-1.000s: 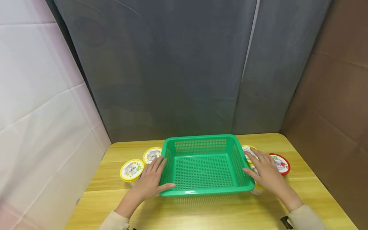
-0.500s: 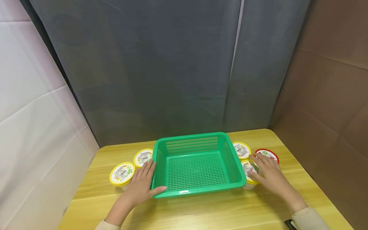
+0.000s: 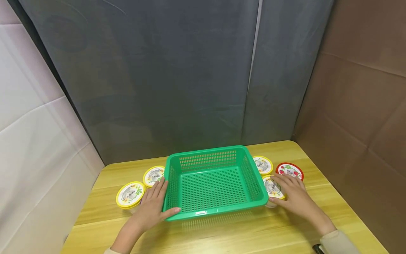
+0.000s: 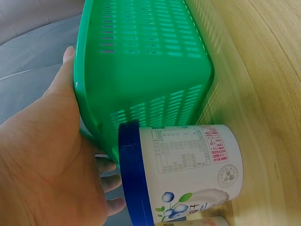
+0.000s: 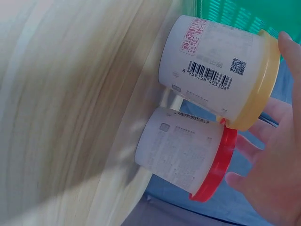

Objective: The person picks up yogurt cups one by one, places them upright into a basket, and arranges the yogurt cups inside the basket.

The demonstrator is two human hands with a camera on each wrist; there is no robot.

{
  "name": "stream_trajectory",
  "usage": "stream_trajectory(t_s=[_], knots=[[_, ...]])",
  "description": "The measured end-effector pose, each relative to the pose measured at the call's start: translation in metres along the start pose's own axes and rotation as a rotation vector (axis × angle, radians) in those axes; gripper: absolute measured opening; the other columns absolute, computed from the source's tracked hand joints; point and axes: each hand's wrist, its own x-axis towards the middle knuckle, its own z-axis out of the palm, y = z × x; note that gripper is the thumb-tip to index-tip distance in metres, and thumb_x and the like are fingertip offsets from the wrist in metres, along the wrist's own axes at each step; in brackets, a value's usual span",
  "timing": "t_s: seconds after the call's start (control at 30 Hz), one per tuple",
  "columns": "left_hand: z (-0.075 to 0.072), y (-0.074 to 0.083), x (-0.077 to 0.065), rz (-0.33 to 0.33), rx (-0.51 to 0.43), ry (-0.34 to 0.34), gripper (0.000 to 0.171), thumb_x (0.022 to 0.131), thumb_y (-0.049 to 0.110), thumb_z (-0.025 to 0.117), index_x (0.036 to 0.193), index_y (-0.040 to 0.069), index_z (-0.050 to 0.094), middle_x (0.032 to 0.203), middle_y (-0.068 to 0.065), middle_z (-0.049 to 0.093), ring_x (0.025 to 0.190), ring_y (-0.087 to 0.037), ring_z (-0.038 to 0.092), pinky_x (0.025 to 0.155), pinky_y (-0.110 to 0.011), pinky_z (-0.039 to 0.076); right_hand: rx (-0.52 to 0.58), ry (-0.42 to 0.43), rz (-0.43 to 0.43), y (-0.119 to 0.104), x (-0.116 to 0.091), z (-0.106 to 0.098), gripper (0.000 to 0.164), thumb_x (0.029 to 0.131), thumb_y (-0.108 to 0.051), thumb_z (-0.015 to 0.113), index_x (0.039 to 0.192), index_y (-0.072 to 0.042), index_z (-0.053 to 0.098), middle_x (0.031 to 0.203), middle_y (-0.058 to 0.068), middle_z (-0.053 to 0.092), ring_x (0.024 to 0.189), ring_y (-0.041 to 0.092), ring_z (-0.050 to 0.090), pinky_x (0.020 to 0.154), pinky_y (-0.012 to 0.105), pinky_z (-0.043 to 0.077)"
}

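A green plastic basket (image 3: 215, 188) stands mid-table with nothing in it. My left hand (image 3: 150, 208) lies along its left side, fingers straight and thumb at the front rim. Below that hand, in the left wrist view, is a white tub with a blue lid (image 4: 136, 174), hidden from the head view. Over a yellow-lidded tub (image 5: 214, 70) at the basket's right side, my right hand (image 3: 296, 197) spreads its fingers. The thumb is right at the lid's near edge, the other fingertips across its far side. A red-lidded tub (image 3: 290, 170) stands just beyond this hand.
Two more yellow-lidded tubs, a front one (image 3: 130, 194) and a back one (image 3: 153, 175), stand left of the basket. Behind its right side is another yellow-lidded tub (image 3: 263, 165). A dark grey cloth (image 3: 158, 88) hangs behind the wooden table (image 3: 234, 238).
The right hand has drawn off from the basket's right rim and now sits over the yellow-lidded tub. The left hand stays at the basket's left side. The head view has turned slightly.
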Motion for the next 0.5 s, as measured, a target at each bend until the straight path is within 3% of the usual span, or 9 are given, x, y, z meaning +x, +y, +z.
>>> stream_trajectory(t_s=[0.3, 0.5], knots=[[0.0025, -0.0012, 0.0001, 0.003, 0.003, 0.01, 0.105, 0.085, 0.071, 0.058, 0.156, 0.001, 0.024, 0.165, -0.019, 0.02, 0.15, -0.044, 0.024, 0.115, -0.066, 0.026, 0.007, -0.006, -0.01, 0.0043, 0.0, 0.0053, 0.082, 0.074, -0.054, 0.08, 0.14, -0.015, 0.054, 0.147, 0.012, 0.05, 0.136, 0.04, 0.037, 0.108, 0.065, 0.024], [0.0033, -0.0016, 0.0009, 0.005, -0.002, 0.011, 0.105, 0.085, 0.07, 0.058, 0.156, 0.0, 0.024, 0.165, -0.019, 0.02, 0.15, -0.044, 0.024, 0.115, -0.066, 0.026, 0.041, -0.01, 0.012, 0.0024, 0.0014, 0.0044, 0.091, 0.071, -0.052, 0.084, 0.142, -0.006, 0.051, 0.145, 0.015, 0.051, 0.136, 0.039, 0.037, 0.11, 0.063, 0.024]])
